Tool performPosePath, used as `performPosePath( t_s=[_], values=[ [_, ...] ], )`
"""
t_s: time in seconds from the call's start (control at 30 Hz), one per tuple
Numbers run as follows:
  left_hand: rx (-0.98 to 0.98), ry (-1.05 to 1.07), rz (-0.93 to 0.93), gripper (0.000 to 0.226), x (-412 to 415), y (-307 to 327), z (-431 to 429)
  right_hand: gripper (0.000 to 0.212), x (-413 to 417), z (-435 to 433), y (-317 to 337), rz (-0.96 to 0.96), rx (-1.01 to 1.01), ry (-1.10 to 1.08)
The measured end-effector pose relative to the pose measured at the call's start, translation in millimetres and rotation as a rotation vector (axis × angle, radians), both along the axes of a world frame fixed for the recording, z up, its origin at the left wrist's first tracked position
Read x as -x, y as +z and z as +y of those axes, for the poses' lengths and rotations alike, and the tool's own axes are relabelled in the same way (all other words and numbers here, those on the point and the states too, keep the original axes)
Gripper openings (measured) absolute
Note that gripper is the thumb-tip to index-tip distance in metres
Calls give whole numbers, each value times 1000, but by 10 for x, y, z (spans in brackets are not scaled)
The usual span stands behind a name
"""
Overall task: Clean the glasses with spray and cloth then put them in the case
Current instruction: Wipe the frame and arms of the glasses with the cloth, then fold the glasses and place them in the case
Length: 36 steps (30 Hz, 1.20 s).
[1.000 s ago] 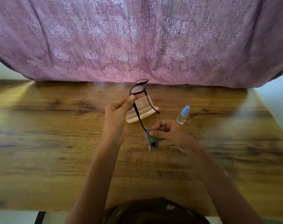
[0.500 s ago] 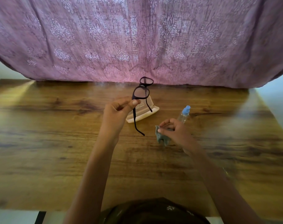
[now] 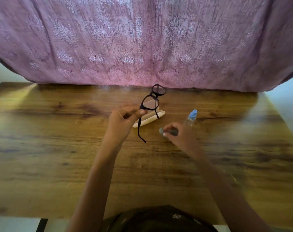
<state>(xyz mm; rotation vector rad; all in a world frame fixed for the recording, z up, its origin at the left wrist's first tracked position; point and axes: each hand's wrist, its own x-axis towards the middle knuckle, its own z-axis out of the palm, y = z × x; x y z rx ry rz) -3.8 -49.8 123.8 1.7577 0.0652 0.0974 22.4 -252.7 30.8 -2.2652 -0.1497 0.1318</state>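
My left hand pinches the black-framed glasses at the hinge of one lens and holds them up above the table, with both temple arms hanging down. Behind them on the table lies the open white case. My right hand is low near the table to the right, its fingers closed on the small grey cloth, which is mostly hidden in the hand. A clear spray bottle with a blue cap stands just behind my right hand.
Everything rests on a wooden table. A pink patterned cloth hangs along the table's far edge. The table's near edge runs just in front of my body, and its right edge slants away at the right.
My right hand has drawn the cloth away from the temple arm, rightward and down toward the table. The glasses have turned upright and shifted slightly right in my left hand.
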Motion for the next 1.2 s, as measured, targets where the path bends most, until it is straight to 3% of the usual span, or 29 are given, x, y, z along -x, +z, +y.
performPosePath(
  t_s=[0.1, 0.27, 0.4, 0.67, 0.77, 0.97, 1.2],
  values=[
    [-61, -39, -28, 15, -8, 1, 9, 15, 21, -6, -45, 45, 8, 7],
    [-216, -136, -111, 17, 0, 34, 37, 3, -4, 3, 52, 83, -237, -109],
    [-363, -200, -205, 18, -16, 34, 75, 8, -40, -13, 116, 159, -505, -228],
    [-527, -270, -339, 19, -11, -54, 141, 17, -46, -93, 143, 196, -699, -363],
    [-574, -339, -390, 18, 16, -89, 213, 16, -51, -89, 182, 203, -733, -403],
    [-689, -425, -469, 27, 86, -179, 321, 39, -14, -64, 295, 242, -823, -399],
    [-897, -383, -488, 25, 148, -321, 378, 20, -5, -122, 358, 232, -769, -376]
  ],
)
